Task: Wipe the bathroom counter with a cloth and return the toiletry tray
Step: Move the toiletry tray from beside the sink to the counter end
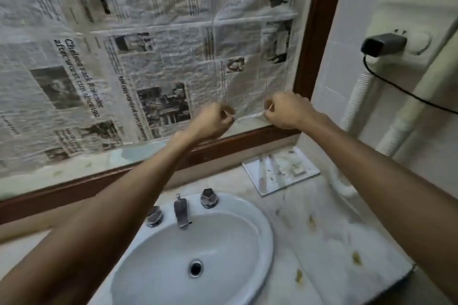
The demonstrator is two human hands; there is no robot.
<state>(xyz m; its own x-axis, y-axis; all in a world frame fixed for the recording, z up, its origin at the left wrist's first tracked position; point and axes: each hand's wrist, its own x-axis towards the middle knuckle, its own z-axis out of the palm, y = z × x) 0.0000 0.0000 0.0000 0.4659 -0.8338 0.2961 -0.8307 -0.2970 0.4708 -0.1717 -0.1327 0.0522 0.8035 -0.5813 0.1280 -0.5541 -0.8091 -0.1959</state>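
Observation:
My left hand (pixel 213 119) and my right hand (pixel 287 111) are raised in front of the newspaper-covered mirror (pixel 148 57), near its lower right corner. Each hand pinches one end of a thin pale strip (pixel 249 116) stretched between them; it looks like tape or a twisted bit of paper. The marble counter (pixel 329 238) below has greenish-yellow stains (pixel 357 257) on its right part. A white rectangular toiletry tray (pixel 280 171) lies at the back right of the counter, with a few small items on it. No cloth is visible.
A white oval sink (pixel 198 255) with a metal faucet (pixel 181 213) and two knobs sits in the counter. A dark wooden mirror frame (pixel 317 32) borders the newspaper. On the right wall a black charger (pixel 381 43) is plugged in, its cable trailing right, beside a corrugated white hose (pixel 357 101).

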